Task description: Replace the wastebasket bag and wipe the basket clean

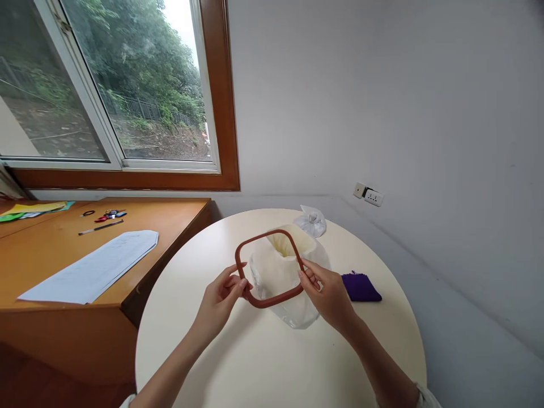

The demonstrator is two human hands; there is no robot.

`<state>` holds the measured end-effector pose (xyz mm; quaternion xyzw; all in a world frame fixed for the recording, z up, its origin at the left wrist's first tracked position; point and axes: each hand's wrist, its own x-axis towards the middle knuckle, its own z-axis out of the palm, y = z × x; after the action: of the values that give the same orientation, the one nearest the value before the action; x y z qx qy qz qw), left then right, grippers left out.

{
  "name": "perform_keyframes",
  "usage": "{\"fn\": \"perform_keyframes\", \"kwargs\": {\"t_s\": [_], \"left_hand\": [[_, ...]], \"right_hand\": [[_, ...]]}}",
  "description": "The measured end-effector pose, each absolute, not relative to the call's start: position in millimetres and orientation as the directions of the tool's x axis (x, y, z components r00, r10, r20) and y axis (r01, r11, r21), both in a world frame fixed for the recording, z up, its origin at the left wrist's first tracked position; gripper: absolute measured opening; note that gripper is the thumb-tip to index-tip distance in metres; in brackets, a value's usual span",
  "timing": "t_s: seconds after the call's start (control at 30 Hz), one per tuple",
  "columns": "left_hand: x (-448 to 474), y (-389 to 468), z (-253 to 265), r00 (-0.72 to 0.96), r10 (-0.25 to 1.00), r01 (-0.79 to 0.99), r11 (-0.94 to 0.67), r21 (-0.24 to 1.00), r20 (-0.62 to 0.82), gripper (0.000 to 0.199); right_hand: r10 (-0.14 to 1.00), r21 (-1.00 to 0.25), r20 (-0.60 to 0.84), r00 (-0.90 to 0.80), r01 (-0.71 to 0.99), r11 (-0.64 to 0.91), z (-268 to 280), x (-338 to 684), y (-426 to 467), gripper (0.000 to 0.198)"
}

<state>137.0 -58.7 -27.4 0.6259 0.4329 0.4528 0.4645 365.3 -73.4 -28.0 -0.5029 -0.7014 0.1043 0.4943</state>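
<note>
Hands meet over the round cream table [255,362] as I hold a reddish-brown square embroidery hoop [269,267] between them: my left hand [219,303] pinches its left edge, my right hand [327,292] pinches its right edge. Just behind and under the hoop, a clear plastic bag of cream fabric [284,272] rests on the table. A purple cloth pouch [360,287] lies just right of my right hand; a small knotted plastic bag [312,222] sits beyond. Papers [91,267] lie on the wooden desk, well left.
</note>
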Motion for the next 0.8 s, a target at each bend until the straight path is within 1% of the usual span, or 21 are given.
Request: {"fn": "perform_keyframes", "kwargs": {"t_s": [0.03,0.1,0.17,0.27,0.33,0.47,0.57,0.8], "left_hand": [[135,-59,-28,0.209,0.963,0.110,-0.194,0.975,0.168,0.038],[131,-58,-30,0.187,0.968,0.099,-0.190,0.977,0.170,0.036],[127,-57,-34,0.166,0.974,0.121,-0.178,0.977,0.157,0.032],[123,-55,-41,0.142,0.981,0.173,-0.153,0.973,0.129,0.028],[122,-54,-47,0.133,0.984,0.188,-0.141,0.972,0.117,0.027],[126,-52,-53,0.144,0.984,0.185,-0.135,0.973,0.109,0.028],[131,-54,-54,0.149,0.984,0.193,-0.127,0.973,0.099,0.028],[128,-56,-58,0.170,0.981,0.229,-0.126,0.965,0.088,0.031]], "right_hand": [[0.807,-0.667,0.590,0.041,0.588,0.457,-29,371,-69,0.031],[0.804,-0.742,0.565,0.187,0.542,0.395,-31,391,-58,0.036],[0.766,-0.826,0.506,0.398,0.480,0.296,-36,425,-42,0.043],[0.739,-0.866,0.406,0.538,0.486,0.122,-50,484,-20,0.048],[0.761,-0.820,0.306,0.571,0.565,-0.094,-66,519,-11,0.049],[0.744,-0.754,0.218,0.631,0.593,-0.282,-99,557,-5,0.045],[0.757,-0.694,0.170,0.631,0.622,-0.363,-118,564,-2,0.041],[0.791,-0.588,0.087,0.606,0.672,-0.450,-134,563,4,0.038]]}}
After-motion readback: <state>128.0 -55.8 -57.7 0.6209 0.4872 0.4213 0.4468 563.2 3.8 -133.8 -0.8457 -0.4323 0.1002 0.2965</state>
